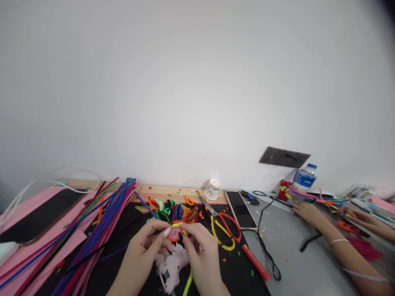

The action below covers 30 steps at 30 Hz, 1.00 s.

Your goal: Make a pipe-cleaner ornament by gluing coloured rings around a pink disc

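Note:
My left hand (146, 242) and my right hand (200, 248) meet at the front middle, fingertips pinching a small round craft piece (174, 234) from both sides. It has an orange fuzzy rim, a pinkish centre and yellow at the top; the fingers cover part of it. Below the hands lies a pale pink glue gun (171, 273), partly hidden. A yellow pipe cleaner (188, 283) runs beside my right wrist. Just beyond my fingers, a pile of bent, colourful pipe cleaner pieces (175, 211) rests on the black mat (243, 283).
Long pipe cleaners (101, 230) fan out at left over pink sheets (18, 267). To the right lie scissors (224, 226), a red-handled tool (255, 263), a phone (241, 209) and a black cable (262, 230). A white cup (212, 189) stands behind. A co-worker's hands (308, 213) work at far right near a bottle (305, 176).

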Each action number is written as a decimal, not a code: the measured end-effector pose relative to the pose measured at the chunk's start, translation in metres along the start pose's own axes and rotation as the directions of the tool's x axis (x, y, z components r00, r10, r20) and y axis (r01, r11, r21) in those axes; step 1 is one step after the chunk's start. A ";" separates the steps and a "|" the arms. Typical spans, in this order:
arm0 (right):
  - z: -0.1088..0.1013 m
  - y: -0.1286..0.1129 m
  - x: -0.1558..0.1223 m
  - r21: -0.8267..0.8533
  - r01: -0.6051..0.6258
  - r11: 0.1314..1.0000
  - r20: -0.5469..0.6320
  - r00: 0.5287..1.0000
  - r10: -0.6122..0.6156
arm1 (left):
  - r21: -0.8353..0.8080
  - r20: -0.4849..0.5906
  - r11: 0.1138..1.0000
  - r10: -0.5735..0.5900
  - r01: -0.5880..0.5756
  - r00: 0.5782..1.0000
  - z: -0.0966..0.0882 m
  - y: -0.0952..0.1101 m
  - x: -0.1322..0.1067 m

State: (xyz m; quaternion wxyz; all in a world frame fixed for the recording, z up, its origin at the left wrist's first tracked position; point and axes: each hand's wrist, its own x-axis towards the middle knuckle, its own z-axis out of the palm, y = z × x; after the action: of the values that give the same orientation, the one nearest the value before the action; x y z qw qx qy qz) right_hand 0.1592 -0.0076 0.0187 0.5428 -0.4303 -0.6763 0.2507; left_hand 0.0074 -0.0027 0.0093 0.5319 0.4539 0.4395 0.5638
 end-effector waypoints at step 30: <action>-0.004 0.003 0.006 -0.078 -0.166 0.983 0.093 0.981 0.173 | 0.256 0.105 0.950 0.155 -0.177 0.982 -0.008 -0.003 0.001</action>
State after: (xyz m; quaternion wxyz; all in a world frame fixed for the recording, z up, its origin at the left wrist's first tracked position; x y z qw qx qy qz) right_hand 0.1635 -0.0015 0.0203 0.4699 -0.4918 -0.6717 0.2934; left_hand -0.0001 -0.0019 0.0050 0.4353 0.5793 0.4483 0.5234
